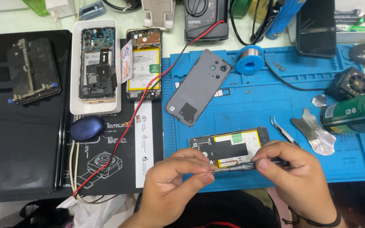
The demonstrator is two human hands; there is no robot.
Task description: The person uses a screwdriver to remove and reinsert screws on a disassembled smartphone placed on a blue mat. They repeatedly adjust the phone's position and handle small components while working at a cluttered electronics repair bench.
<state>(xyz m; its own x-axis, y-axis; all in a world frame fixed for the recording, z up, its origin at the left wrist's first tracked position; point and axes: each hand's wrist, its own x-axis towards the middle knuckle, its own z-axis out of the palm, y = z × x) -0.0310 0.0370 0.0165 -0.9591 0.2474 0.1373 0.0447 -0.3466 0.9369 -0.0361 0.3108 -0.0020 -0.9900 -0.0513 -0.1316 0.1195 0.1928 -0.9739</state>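
An opened phone (233, 143) with a yellow-edged battery lies on the blue work mat (254, 105), near its front edge. My right hand (294, 173) holds a dark slim screwdriver (250, 165) level, just in front of the phone. My left hand (178, 177) pinches the screwdriver's metal tip between thumb and forefinger. Both hands hover just in front of the phone's near edge. A grey phone back cover (199, 86) lies tilted on the mat behind it.
Tweezers (284, 131) and metal pry tools (315, 133) lie right of the phone, beside a green can (353, 113). Two more opened phones (98, 63) (144, 63) lie at the back left. A solder spool (250, 58), a red wire (148, 90) and a blue mouse (87, 128) are nearby.
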